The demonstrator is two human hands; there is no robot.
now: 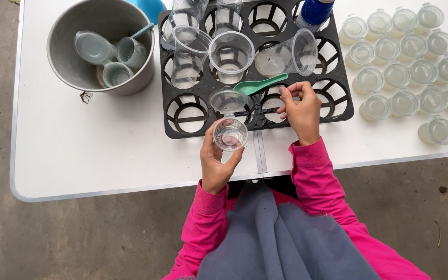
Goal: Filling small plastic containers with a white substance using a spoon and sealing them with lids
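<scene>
Your left hand [214, 162] grips one clear cup [229, 134], mouth facing up; your right hand [301, 108] pinches one green scoop [260, 84], handle pointing right

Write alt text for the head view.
Seen from above, the left hand holds a small clear cup while the right hand pinches a green scoop over a black tray of cups on a white table.
</scene>
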